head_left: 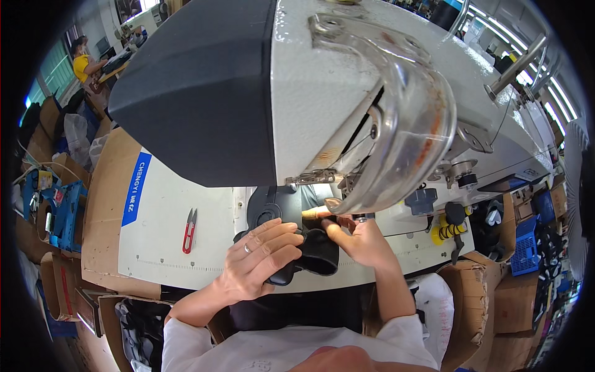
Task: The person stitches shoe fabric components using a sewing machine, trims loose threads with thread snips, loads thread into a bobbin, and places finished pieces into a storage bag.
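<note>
A black piece of soft, padded-looking material [321, 253] lies at the front of the sewing machine [334, 80]; its exact kind I cannot make out. My left hand [263, 253], with a ring on one finger, is laid over the left part of the piece, fingers together and bent round it, thumb hidden. Just under the machine's head, my right hand [356, 239] pinches the piece's far right edge. A yellowish cover sits on one of its fingertips. The clear curved guard [427, 124] and the machine head hide the needle area.
Red-handled thread snips [188, 235] lie on the white table [164, 248] to the left. Yellow-and-black rolls [449, 230] stand at the right. Cardboard boxes [468, 310] flank my seat, and a blue basket [525, 245] is further right. Another person [87, 65] works far left.
</note>
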The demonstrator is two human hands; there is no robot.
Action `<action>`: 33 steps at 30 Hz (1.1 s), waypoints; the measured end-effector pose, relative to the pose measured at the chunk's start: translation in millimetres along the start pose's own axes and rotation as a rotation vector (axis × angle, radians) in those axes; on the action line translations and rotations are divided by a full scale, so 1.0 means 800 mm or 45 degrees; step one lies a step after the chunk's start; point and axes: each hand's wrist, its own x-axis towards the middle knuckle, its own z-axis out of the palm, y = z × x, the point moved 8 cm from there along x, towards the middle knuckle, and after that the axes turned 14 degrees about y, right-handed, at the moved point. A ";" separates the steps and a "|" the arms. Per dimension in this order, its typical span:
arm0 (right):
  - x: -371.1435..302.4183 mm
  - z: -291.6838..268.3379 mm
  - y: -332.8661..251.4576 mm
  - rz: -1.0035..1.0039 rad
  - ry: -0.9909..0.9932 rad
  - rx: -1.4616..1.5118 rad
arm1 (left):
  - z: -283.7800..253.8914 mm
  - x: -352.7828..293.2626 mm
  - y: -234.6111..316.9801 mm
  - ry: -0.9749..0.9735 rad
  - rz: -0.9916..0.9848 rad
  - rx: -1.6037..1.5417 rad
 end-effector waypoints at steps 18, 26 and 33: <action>-0.013 0.013 -0.019 -0.442 -0.290 -0.157 | -0.012 -0.006 -0.009 0.155 -0.175 -0.133; -0.008 0.010 -0.011 -0.180 -0.443 -0.378 | -0.009 -0.005 -0.011 0.105 -0.120 -0.077; 0.009 -0.004 -0.012 -0.618 -0.168 -0.522 | -0.005 0.001 -0.020 0.096 -0.164 -0.035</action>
